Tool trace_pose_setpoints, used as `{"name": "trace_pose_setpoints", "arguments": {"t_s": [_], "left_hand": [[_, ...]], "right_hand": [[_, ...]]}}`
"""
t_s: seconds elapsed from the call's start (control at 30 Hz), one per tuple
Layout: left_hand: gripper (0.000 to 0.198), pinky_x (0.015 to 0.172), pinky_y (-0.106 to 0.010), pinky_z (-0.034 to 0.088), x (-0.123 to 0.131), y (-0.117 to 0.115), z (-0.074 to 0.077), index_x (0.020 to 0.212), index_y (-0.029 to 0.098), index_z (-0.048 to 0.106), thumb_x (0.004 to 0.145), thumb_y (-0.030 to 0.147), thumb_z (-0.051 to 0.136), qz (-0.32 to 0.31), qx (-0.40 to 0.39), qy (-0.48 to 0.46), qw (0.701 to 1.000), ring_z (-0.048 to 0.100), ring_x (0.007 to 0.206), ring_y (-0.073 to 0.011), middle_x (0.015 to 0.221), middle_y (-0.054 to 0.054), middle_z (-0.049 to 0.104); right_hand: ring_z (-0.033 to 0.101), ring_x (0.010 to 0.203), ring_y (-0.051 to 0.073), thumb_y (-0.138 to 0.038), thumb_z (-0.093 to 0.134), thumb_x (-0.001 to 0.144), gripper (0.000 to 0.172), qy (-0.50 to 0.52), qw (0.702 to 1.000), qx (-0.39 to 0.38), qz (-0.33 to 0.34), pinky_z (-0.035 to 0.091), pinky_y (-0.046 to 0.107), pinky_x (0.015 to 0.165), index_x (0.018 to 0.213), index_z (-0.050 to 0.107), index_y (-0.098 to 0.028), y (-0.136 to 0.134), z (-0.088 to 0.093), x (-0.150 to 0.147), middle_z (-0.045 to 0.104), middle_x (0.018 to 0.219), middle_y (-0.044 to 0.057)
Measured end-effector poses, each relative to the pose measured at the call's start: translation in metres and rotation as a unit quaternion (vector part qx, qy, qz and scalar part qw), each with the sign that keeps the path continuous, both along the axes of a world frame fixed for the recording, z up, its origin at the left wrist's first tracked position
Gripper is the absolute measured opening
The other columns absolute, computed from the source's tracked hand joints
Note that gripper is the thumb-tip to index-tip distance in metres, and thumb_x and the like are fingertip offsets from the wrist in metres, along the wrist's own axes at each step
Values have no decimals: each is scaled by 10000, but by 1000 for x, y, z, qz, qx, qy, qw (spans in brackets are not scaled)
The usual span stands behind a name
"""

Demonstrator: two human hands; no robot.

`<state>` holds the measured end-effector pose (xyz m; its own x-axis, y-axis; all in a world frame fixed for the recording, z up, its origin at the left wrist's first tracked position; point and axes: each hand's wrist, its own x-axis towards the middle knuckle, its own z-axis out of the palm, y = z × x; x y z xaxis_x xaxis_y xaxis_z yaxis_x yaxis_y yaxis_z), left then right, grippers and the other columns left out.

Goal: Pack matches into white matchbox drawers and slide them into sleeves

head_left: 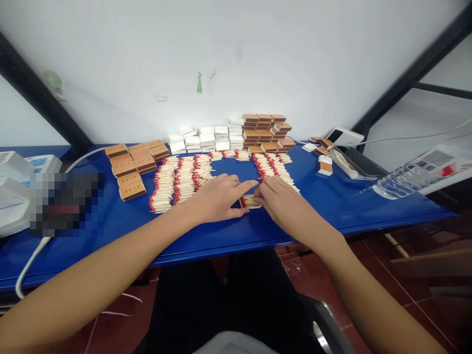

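Note:
A small white matchbox tray (254, 207) lies near the table's front edge, with red-headed matches (250, 200) in it. My left hand (223, 197) holds the tray's left end, thumb along the near side and index finger stretched over the far side. At the right end, my right hand (280, 202) has its fingers bent together against the tray and matches; what its fingertips pinch is hidden. Beyond the left hand, loose matches (184, 177) lie in thick rows, red heads mostly to the left. More rows of matches (275, 167) lie behind the right hand.
White trays (201, 138) and brown matchboxes (263, 132) are stacked against the wall. Other matchboxes (132, 189) lie left on the blue table (324, 206). A power strip (16, 191) stands far left. At right are a white device (344, 136) and a plastic bag (416, 172).

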<state>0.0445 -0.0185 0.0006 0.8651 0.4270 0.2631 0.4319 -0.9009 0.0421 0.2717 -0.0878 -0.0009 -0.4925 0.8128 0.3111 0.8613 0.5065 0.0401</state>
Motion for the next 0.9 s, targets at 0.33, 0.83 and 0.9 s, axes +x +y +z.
{"name": "trace_pose_setpoints", "arguments": {"t_s": [0.33, 0.83, 0.9], "left_hand": [[614, 973, -372, 486, 0, 1, -3, 1559, 170, 537, 1038, 438, 722, -7, 23, -4, 1000, 701, 1069, -282, 1139, -117, 738], [322, 950, -394, 509, -5, 5, -5, 1304, 186, 768, 1067, 394, 707, -33, -9, -25, 999, 700, 1061, -271, 1065, -96, 778], [239, 967, -400, 512, -8, 8, -7, 1168, 181, 812, 1071, 371, 705, -41, -21, -34, 998, 699, 1071, -266, 1035, -89, 792]], "right_hand": [[637, 1014, 319, -198, 489, 1111, 189, 61, 998, -24, 9, 542, 461, 908, 1013, 648, -225, -2, 0, 9, 656, 1024, 132], [645, 994, 284, -252, 514, 1104, 163, 150, 989, -5, 1, 512, 414, 881, 972, 610, -242, 26, 12, 31, 682, 1007, 98], [640, 928, 282, -287, 537, 1085, 179, 142, 989, 17, -36, 486, 397, 821, 924, 599, -238, 56, 22, 45, 686, 937, 94]]}}
